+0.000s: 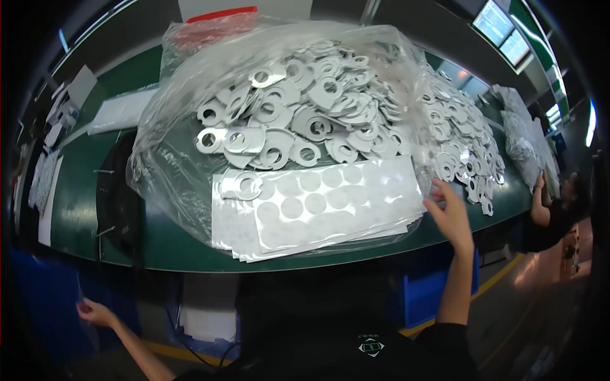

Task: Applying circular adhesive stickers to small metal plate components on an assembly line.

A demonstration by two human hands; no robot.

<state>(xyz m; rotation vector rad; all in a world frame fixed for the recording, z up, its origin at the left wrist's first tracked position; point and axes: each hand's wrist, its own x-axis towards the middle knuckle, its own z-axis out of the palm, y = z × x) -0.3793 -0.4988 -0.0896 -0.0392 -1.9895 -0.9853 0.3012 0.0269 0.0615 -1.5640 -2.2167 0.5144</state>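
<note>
My right hand [452, 213] is raised at the right end of a stack of white sheets with round stickers [318, 203], fingers spread, touching or almost touching the clear plastic bag [178, 127] that lies around them. Inside the bag, a heap of flat grey ring-shaped parts [305, 108] rises behind the sheets. My left hand [95, 312] hangs low at the left, below the table edge, pinching a thin transparent film [82, 298] that is hard to make out.
The green table [82, 209] carries a second heap of grey parts [464, 140] at the right and white sheets [44, 184] at the left. A black object [121, 197] lies beside the bag. Another person [553, 209] works at the far right. Blue bins [432, 286] stand under the table.
</note>
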